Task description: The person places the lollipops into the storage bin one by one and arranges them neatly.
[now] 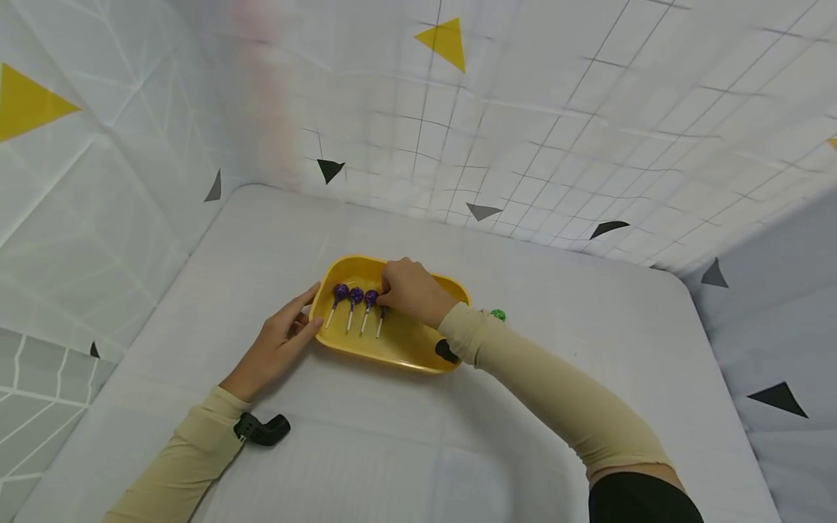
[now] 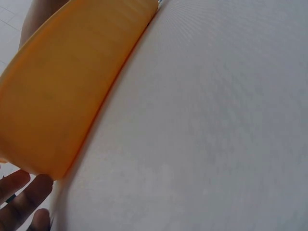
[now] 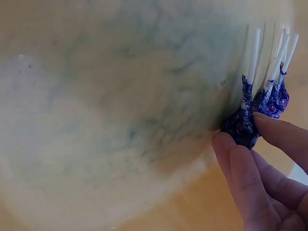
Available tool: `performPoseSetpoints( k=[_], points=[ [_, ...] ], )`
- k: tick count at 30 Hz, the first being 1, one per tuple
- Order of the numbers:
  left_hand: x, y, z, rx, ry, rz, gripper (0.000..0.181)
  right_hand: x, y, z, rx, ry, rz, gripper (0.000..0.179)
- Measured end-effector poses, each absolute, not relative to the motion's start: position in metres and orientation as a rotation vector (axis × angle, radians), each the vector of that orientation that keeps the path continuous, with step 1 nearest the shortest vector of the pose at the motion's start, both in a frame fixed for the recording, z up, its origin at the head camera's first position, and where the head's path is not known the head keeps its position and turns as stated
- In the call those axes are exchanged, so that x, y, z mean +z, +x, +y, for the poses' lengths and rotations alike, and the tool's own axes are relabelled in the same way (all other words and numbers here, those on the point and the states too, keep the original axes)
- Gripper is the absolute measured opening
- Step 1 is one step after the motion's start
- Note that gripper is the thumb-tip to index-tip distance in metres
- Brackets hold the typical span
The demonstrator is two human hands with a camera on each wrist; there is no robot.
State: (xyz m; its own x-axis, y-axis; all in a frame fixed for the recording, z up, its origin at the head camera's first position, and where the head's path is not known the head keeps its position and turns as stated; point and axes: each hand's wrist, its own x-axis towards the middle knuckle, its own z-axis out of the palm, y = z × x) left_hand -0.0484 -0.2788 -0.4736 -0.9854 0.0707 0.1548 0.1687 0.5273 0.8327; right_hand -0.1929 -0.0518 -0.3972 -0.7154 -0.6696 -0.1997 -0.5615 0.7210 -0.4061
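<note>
Left grip (image 2: 24, 204), lower left | touches end of orange tray (image 2: 62, 86) | white tabletop (image 2: 197, 120) spreads right

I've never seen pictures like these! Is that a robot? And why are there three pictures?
No robot here: just a person's two bare hands. The wide picture looks forward and down from the person's head. The other two are wrist views, one watching each hand's work. A yellow tray sits on a white surface, with four purple lollipops in it. The left hand holds the tray's end, while the right hand pinches one lollipop by its wrapped, round top. Something small and green is beside the tray, partly hidden, so I can't tell what it is.
</note>
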Motion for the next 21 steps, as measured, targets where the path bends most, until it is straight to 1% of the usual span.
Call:
performPoseSetpoints(
  k=[13,21],
  points=[
    [-0.4739,-0.0481,-0.2778,-1.457,-0.209,-2.656,0.06,-0.3971,-0.1919,-0.0507,-0.397,-0.955,2.613,0.025],
    [-0.4739,-0.0476,-0.2774,-1.437,-0.204,-2.663,0.059,-0.3877,-0.1896,-0.0485,-0.409,-0.926,2.63,0.027]
  ],
)
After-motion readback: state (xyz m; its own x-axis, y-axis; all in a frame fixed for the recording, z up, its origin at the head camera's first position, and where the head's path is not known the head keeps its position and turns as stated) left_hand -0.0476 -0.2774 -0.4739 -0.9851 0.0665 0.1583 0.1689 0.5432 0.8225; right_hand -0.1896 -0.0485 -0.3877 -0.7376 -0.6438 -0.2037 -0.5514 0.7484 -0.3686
